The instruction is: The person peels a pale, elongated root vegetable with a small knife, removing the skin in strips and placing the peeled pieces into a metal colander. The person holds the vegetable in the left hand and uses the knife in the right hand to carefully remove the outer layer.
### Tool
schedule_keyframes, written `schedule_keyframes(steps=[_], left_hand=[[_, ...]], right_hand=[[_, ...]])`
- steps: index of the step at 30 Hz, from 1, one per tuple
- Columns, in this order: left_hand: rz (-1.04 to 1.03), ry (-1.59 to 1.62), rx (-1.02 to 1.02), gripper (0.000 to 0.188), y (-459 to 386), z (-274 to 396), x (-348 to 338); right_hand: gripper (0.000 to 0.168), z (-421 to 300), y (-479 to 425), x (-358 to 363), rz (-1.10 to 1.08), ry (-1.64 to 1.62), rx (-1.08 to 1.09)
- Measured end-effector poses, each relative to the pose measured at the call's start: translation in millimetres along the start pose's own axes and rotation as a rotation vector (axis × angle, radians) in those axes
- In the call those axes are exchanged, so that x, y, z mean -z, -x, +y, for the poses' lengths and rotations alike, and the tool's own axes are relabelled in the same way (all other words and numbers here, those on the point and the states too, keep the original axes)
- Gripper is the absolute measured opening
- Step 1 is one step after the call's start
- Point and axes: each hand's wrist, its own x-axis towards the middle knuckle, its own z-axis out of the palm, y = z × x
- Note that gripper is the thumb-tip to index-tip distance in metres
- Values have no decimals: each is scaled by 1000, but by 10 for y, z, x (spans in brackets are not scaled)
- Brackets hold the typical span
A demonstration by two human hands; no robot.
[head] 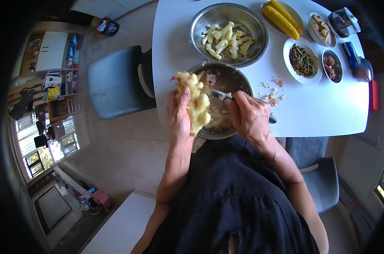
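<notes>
My left hand grips a large knobby piece of ginger root, mostly peeled, with some reddish skin at its far end. It is held over the left side of a metal bowl of murky water with peel scraps in it. My right hand is closed around a small peeling tool. Its pale metal end points toward the ginger, a small gap away; whether it is a knife or a peeler is unclear. Just beyond stands a stainless steel colander with several peeled ginger pieces.
Loose peel bits lie on the white table. Farther right are corn cobs on a plate, a plate of cooked greens, a bowl of browned food and another food bowl. Grey chairs flank the table.
</notes>
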Motion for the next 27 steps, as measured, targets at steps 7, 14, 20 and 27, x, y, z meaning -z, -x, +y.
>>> schedule_keyframes(steps=[7,14,20,27], left_hand=[[-269,383,208,42,-65,-98,33],[-7,400,349,45,117,-110,-282],[-321,591,296,62,32,-325,-168],[-396,571,138,68,-132,-275,-177]], right_hand=[[21,-44,-3,43,-29,-160,-204],[41,-201,-119,168,-183,-621,-131],[35,-250,-104,-3,-140,-731,-100],[20,-169,-39,-38,-44,-869,-360]])
